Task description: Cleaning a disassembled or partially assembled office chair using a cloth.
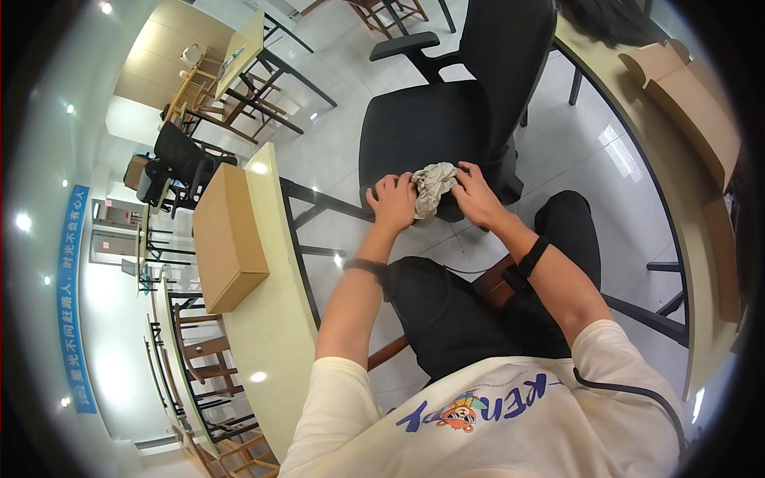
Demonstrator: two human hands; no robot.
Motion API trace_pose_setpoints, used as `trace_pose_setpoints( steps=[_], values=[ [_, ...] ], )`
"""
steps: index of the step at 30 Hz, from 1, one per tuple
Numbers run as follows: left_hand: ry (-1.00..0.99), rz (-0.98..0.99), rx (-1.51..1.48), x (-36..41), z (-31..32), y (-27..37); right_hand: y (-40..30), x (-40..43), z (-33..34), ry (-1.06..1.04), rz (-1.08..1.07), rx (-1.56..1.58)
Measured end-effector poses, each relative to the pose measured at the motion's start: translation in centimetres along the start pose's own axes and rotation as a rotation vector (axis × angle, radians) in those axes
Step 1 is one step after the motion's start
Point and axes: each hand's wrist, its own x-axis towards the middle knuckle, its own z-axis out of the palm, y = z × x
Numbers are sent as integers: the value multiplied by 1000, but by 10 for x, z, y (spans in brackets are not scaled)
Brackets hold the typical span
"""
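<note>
Between my two hands is a crumpled light-grey cloth (434, 188), bunched up at the front edge of a black office chair's seat (424, 128). My left hand (394, 202) grips the cloth's left side, with its thumb hidden. On the other side, the fingers of my right hand (478, 194) curl against the cloth's right edge and hold it there. The chair's backrest (514, 66) rises at the right, and one armrest (405, 46) stands out at the far side.
On the pale table (263, 346) to my left lies a closed cardboard box (227, 239). Another table (657, 143) runs along my right, bearing an opened cardboard box (696, 113). Beyond the chair are grey floor tiles (334, 137) and a further table (242, 54) with wooden chairs.
</note>
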Motion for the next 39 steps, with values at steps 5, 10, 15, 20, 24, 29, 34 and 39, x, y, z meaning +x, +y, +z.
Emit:
trace_pose_setpoints(
  steps=[5,10,15,20,24,29,34,39],
  values=[
    [-173,92,-29,2,-24,36,-27,-3,-5,293,-84,241],
    [-111,269,-269,1,-9,45,-54,-18,-15,243,-43,-267],
    [26,108,-369,3,2,70,-35,-13,-23,422,-181,-540],
    [-95,110,-268,6,4,64,-25,-3,-29,407,-227,-543],
    [-132,-36,-158,-6,-1,100,-12,-2,-40,403,-234,-559],
    [37,-121,-158,-9,6,126,-3,1,-56,402,-233,-560],
    [88,-321,-257,-7,3,142,3,4,-63,423,-276,-588],
    [142,-571,-398,-4,2,146,2,1,-56,543,-253,-593]
  ],
)
